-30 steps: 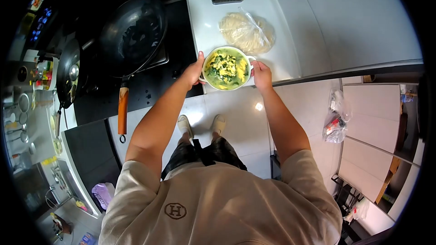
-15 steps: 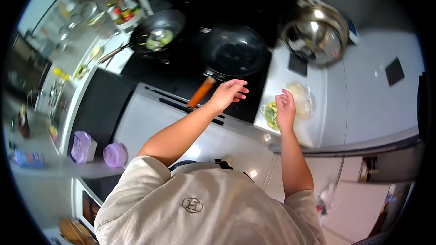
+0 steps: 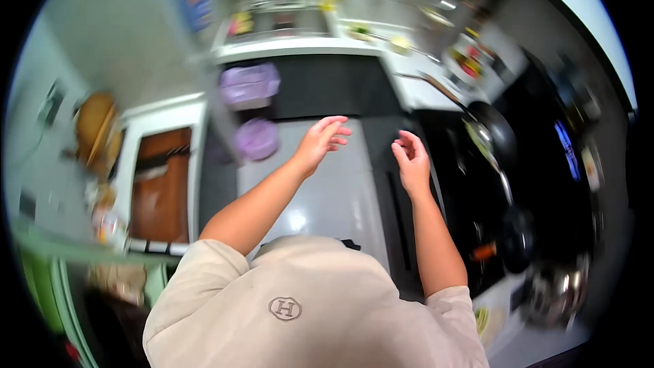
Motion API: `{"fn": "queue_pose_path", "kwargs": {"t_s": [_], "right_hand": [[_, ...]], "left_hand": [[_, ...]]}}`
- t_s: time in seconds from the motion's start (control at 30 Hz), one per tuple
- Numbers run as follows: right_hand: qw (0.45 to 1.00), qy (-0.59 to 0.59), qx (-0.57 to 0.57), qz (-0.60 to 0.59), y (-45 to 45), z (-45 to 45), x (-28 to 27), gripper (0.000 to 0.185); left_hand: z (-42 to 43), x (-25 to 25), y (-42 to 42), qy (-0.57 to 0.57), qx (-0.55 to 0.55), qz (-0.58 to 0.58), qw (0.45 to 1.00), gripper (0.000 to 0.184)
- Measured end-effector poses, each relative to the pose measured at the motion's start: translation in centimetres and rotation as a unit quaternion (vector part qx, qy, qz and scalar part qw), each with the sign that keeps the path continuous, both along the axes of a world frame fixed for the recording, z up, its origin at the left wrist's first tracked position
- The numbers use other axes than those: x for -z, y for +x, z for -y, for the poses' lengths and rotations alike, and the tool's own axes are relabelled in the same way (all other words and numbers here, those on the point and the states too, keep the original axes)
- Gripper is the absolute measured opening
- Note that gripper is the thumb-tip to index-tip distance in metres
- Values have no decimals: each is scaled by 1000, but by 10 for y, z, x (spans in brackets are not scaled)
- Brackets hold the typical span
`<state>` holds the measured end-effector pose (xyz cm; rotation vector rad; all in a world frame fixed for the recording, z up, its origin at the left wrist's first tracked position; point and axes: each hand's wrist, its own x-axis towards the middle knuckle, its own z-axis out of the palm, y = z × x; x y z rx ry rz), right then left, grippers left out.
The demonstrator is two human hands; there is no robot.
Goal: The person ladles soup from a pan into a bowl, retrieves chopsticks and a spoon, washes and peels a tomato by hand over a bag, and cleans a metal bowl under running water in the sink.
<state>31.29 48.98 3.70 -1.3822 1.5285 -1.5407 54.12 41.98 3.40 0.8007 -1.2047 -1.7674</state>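
Note:
My left hand [image 3: 322, 144] is in the air over the pale tiled floor [image 3: 310, 194], fingers loosely stretched and holding nothing. To its right, my right hand [image 3: 413, 163] hovers beside the front edge of the black stove, thumb apart from its slightly bent fingers, also with nothing in it. Neither hand touches anything. On the stove [image 3: 449, 197] a dark frying pan [image 3: 496, 126] with a long brown handle holds something pale green, blurred. Closer to me on the stove is a dark wok [image 3: 518, 240], whose orange handle [image 3: 484, 252] points toward me.
Two bins with purple liners, one boxy [image 3: 249, 86] and one round [image 3: 257, 139], stand ahead on the left. Beyond runs a white counter [image 3: 300, 48] with a sink. A metal bowl [image 3: 553, 293] sits at lower right. A white-framed cabinet [image 3: 160, 184] is at left.
My view has turned left, away from the stove toward the sink and bins. The stove and pans now lie on my right. Both hands stay empty and raised.

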Motion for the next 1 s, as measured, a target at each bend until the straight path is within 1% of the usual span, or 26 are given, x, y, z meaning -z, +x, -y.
{"fn": "queue_pose_path", "kwargs": {"t_s": [0.07, 0.1, 0.2, 0.33, 0.4, 0.5, 0.6, 0.63, 0.67, 0.73, 0.8, 0.87, 0.93, 0.97, 1.0], "right_hand": [[996, 28, -89, -5, 76, 56, 4, 34], [990, 36, -137, -26, 111, 82, 8, 34], [958, 36, -282, -32, 215, 125, -5, 36], [901, 42, -429, -39, 331, 162, -3, 37], [869, 55, -491, -26, 385, 167, 0, 37], [811, 72, -580, 6, 457, 172, 7, 37], [760, 72, -646, 23, 515, 175, 17, 30], [760, 58, -647, 25, 530, 173, 13, 17], [716, 107, -683, -99, 550, 184, 10, 29], [702, 76, -697, -123, 576, 195, 6, 38], [679, 66, -717, -143, 605, 209, 16, 37], [660, 75, -729, -164, 627, 212, 34, 36], [645, 82, -738, -183, 655, 211, 47, 35], [635, 51, -751, -173, 666, 207, 51, 35], [621, 30, -759, -193, 680, 203, 53, 34]], "left_hand": [[15, -1, 79, 15, -102, 8, 995, 35], [18, -2, 115, 21, -149, 9, 988, 35], [10, -12, 204, 18, -280, 5, 960, 35], [-22, -12, 292, 27, -434, -7, 900, 34], [-42, -1, 328, 40, -500, -28, 864, 34], [-73, 10, 367, 50, -585, 0, 810, 33], [-90, 11, 392, 61, -651, 6, 756, 33], [-93, 14, 399, 57, -669, 14, 741, 32], [-94, 25, 404, 73, -703, 6, 707, 33], [-92, 26, 416, 95, -736, 1, 670, 33], [-93, 31, 427, 107, -748, 14, 655, 33], [-96, 37, 437, 105, -772, 15, 627, 34], [-101, 43, 443, 129, -789, -3, 601, 34], [-104, 43, 450, 135, -798, -12, 587, 35], [-106, 45, 457, 137, -808, -11, 573, 35]]}}
